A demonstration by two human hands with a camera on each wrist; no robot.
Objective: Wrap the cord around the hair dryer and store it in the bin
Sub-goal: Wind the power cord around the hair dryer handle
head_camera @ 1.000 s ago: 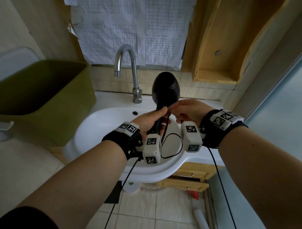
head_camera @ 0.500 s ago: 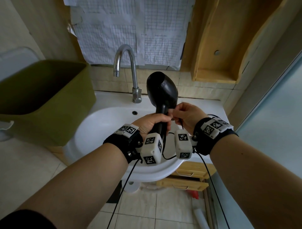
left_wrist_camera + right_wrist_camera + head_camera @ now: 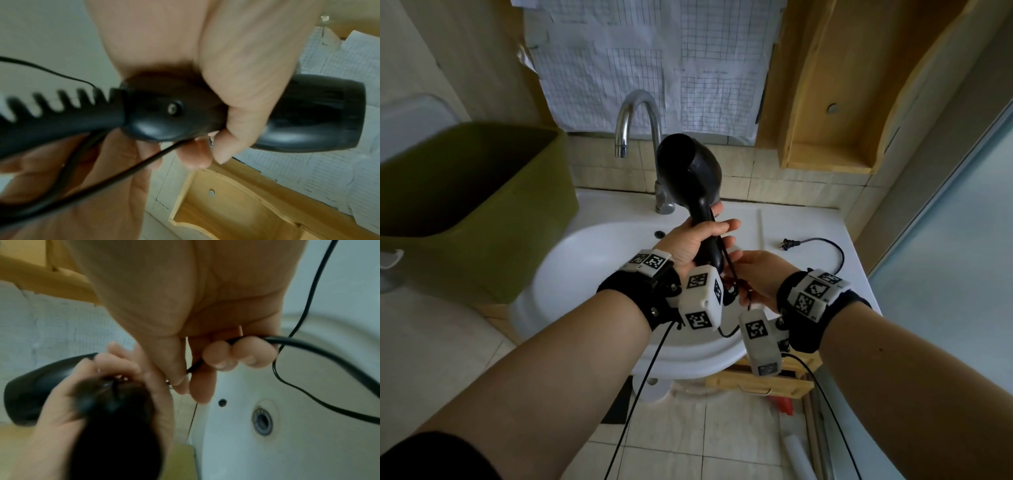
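Note:
A black hair dryer [image 3: 688, 171] stands upright over the white sink [image 3: 592, 274]. My left hand [image 3: 697, 240] grips its handle [image 3: 164, 110], fingers curled round it. Just below and to the right, my right hand [image 3: 753, 277] pinches the black cord [image 3: 298, 344] close to the handle's base. The cord's plug [image 3: 789, 244] lies on the sink's right ledge, with a loop of cord [image 3: 835, 253] beside it. The olive green bin [image 3: 465, 205] sits to the left of the sink, open and tilted toward me.
A chrome faucet [image 3: 640, 137] rises behind the dryer. A wooden shelf [image 3: 835, 102] hangs on the wall at the right. Gridded papers [image 3: 654, 61] cover the wall above. A wooden drawer unit [image 3: 760, 380] stands under the sink on a tiled floor.
The dryer has tilted left and its nozzle now faces up-left. My right hand dropped from beside the handle to below its base, still on the cord. The plug on the ledge came into view.

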